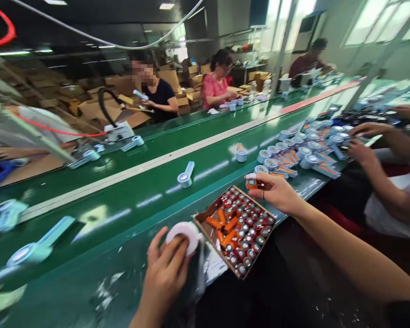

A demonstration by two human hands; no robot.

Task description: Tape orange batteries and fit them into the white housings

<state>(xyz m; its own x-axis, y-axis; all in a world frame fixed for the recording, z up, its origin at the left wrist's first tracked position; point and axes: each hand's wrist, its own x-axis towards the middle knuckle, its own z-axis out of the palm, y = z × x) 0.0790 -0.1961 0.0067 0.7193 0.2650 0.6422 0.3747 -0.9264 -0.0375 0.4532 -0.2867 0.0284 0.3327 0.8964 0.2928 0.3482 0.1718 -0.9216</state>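
My left hand (pixel 166 269) grips a round white fan head (pixel 183 235) at the near edge of the green conveyor belt (pixel 123 200). My right hand (pixel 276 191) hovers over the far corner of a cardboard box (pixel 205 216) packed with orange batteries (pixel 241 230), pinching one orange battery (pixel 251 183) between thumb and fingers. The box sits on the belt's near edge between my two hands.
Pale blue handheld fans lie spread along the belt, such as the fan (pixel 185 176) and the fan (pixel 37 248). A cluster of fans and orange parts (pixel 300 152) sits to the right, where another person's hands (pixel 360 150) work. Several people sit across the belt among cardboard cartons (pixel 99 107).
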